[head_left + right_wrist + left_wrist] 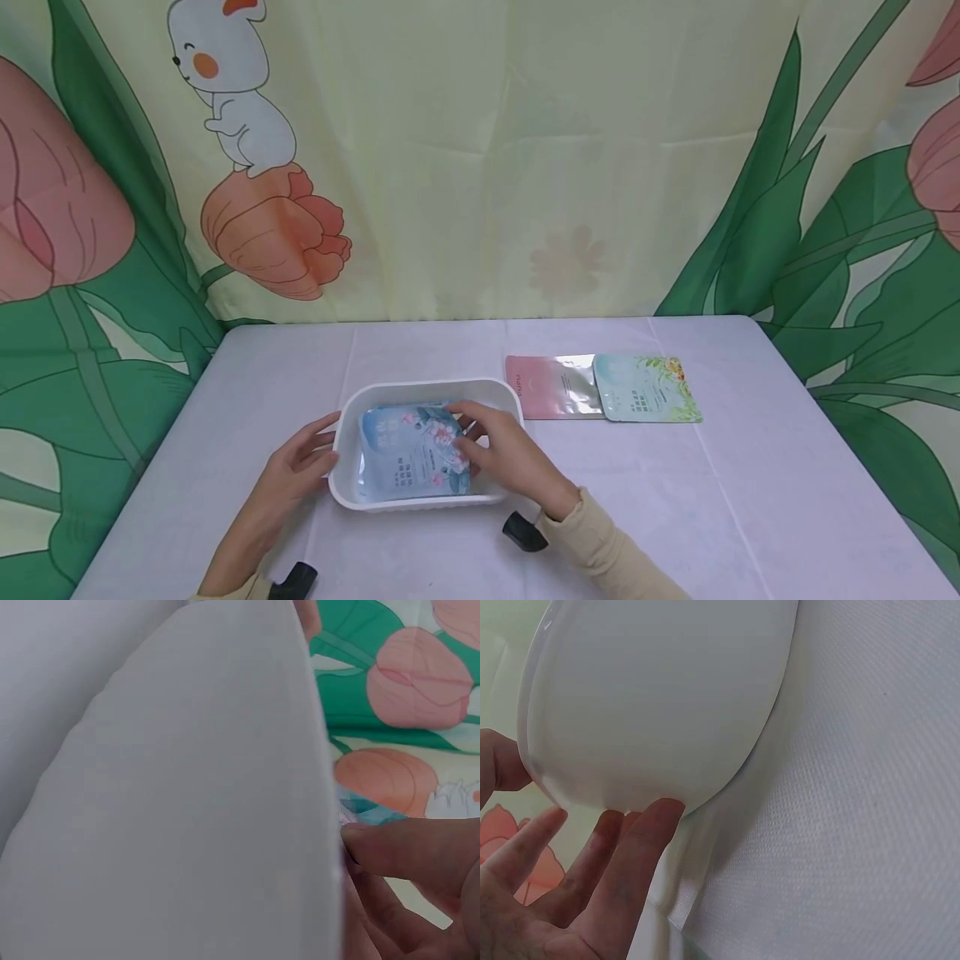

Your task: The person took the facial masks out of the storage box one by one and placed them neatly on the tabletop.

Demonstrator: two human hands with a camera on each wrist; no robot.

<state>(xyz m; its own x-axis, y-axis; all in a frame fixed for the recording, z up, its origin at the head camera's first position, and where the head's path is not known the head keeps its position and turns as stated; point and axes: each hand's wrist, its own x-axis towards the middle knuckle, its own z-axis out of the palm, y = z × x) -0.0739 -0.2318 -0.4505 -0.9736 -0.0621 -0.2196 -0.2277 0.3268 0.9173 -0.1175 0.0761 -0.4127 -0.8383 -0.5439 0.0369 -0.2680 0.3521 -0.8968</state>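
Observation:
A white plastic tray [416, 505] stands on the table, and in the left wrist view its smooth outer wall [660, 697] fills the upper part. Inside the tray lies a blue sheet mask packet [401, 458] printed with pink flowers. My right hand [502, 446] reaches over the tray's right end and pinches the packet's right edge between thumb and fingers. In the right wrist view the tray wall hides most of the packet. At the tray's left end, my left hand [300, 462] touches the outside with fairly straight fingers, its fingertips [664, 812] against the wall.
Behind and right of the tray lie a pink and silver packet [551, 387] and a pale blue-green packet [645, 390] overlapping it. A white cloth covers the table [675, 500]. A printed curtain [450, 167] hangs along the far edge.

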